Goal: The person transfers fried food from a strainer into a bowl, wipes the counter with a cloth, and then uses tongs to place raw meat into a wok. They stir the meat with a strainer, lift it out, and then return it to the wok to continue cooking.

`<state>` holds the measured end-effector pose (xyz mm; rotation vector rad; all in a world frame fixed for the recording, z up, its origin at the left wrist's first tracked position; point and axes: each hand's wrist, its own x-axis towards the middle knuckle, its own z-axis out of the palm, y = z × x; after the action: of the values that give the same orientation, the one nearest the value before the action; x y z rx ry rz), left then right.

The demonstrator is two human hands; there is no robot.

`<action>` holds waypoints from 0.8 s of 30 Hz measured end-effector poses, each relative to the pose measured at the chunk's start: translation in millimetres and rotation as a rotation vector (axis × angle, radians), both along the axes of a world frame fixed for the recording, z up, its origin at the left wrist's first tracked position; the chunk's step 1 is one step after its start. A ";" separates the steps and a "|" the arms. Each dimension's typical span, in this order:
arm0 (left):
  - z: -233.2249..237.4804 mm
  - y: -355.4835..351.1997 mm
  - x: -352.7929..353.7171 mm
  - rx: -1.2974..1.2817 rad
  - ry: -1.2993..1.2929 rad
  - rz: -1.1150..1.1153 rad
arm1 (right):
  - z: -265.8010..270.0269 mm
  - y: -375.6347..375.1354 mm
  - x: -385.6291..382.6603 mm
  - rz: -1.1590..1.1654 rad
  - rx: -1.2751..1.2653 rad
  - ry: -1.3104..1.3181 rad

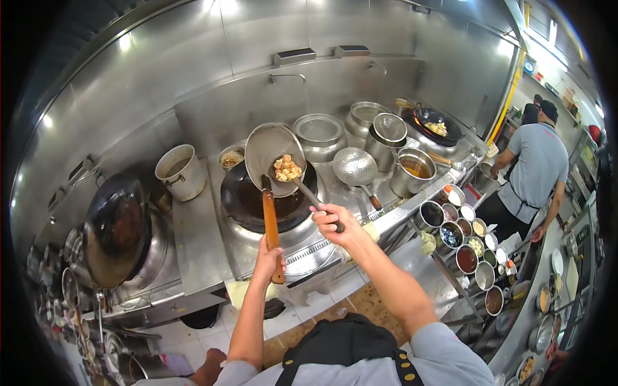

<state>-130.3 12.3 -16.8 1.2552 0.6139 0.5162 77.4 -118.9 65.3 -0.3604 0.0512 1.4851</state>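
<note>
My left hand (268, 259) is closed around the wooden handle of a large round strainer (262, 143), which is tilted above the wok (241, 204) on the middle burner. My right hand (333, 225) grips the dark handle of a ladle (308, 193). Its bowl overlaps the strainer's lower right side in this view. Golden-brown fried pieces (287, 168) are heaped there, at the ladle's bowl against the strainer. Much of the wok's inside is hidden behind the strainer.
A perforated skimmer (355, 167) lies right of the wok, near a pot of brown liquid (413, 168). Left stands a tall pot (180, 170) and another tilted wok (116, 238). Sauce containers (467, 258) crowd the right side. A co-worker (534, 161) stands beyond.
</note>
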 end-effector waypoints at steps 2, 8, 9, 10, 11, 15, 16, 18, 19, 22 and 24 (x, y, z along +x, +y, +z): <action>11.8 2.2 -0.8 -0.222 -0.023 -0.030 | -26.3 2.7 1.2 0.061 0.150 0.140; 22.7 14.2 -6.6 -0.546 -0.253 -0.089 | -39.1 -26.2 -18.3 0.015 0.270 0.250; 23.8 14.3 -4.1 -0.572 -0.284 -0.086 | -39.9 -40.6 -20.8 -0.002 0.331 0.283; 24.1 13.0 0.1 -0.601 -0.310 -0.093 | -39.9 -58.8 -24.0 -0.038 0.333 0.288; 23.5 12.2 6.2 -0.554 -0.299 -0.091 | -38.9 -79.9 -25.9 -0.051 0.377 0.249; 27.2 1.2 41.2 -0.425 -0.323 -0.050 | -41.8 -195.8 -41.3 -0.172 0.416 0.151; 26.7 2.4 54.2 -0.390 -0.313 -0.030 | -41.4 -228.6 -49.8 -0.219 0.401 0.119; 30.2 3.6 77.7 -0.401 -0.304 -0.110 | -42.6 -299.4 -74.2 -0.344 0.338 0.031; 46.3 -10.7 84.0 -0.452 -0.291 -0.105 | -42.9 -335.6 -92.2 -0.424 0.294 0.001; 15.8 21.4 110.4 -0.616 -0.396 -0.268 | -54.7 -427.8 -163.6 -0.711 0.203 -0.101; 0.3 11.2 118.1 0.506 -0.508 -0.141 | -61.0 -476.5 -210.5 -0.935 0.174 -0.135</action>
<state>-12.2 23.5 -16.5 1.5483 -0.0438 0.8685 -133.1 -595.4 4.3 -0.2380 -0.0185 0.5334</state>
